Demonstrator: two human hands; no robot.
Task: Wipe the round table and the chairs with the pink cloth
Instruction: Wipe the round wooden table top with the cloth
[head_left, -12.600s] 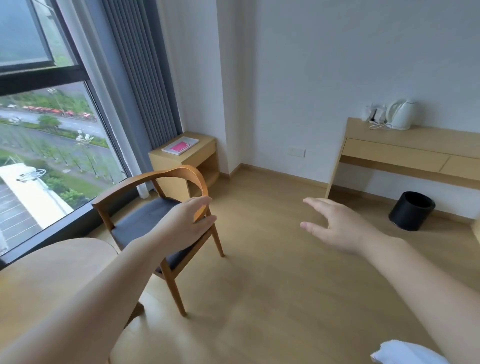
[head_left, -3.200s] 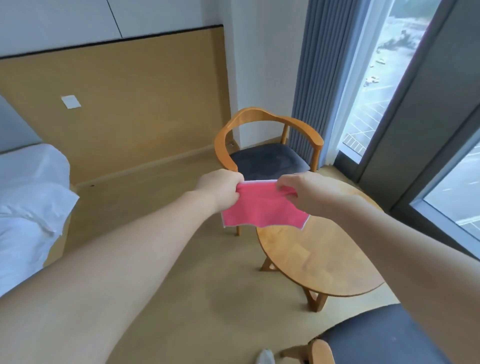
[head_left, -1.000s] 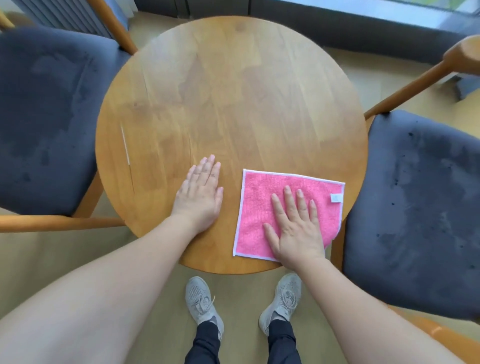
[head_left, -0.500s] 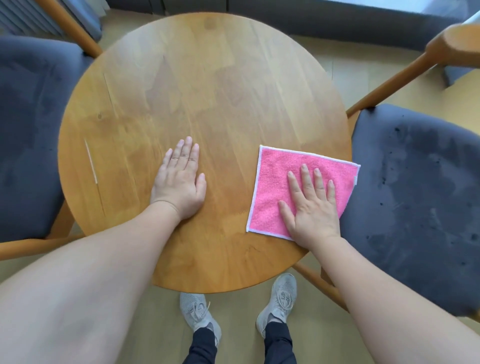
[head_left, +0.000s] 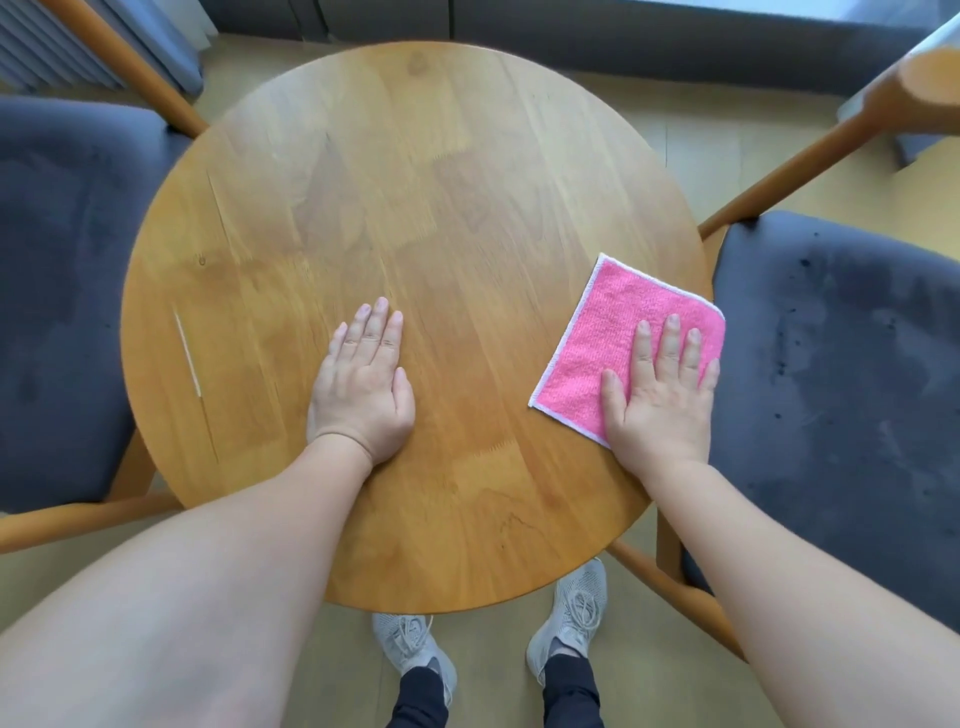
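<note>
Round table (head_left: 415, 208) filled the middle of the frame, with a grey-cushioned chair (head_left: 841, 374) at right and another chair (head_left: 57, 291) at left. Left hand (head_left: 363, 389) lay flat on the bare wood, right hand (head_left: 660, 395) pressed flat (fingers straight) on the pink cloth (head_left: 608, 332) at the table's right edge.

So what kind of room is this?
Probably a sitting corner by a window, perhaps in a hotel room or flat: a small round table, a grey-cushioned wooden chair on each side, and a pleated curtain at the upper left.
</note>
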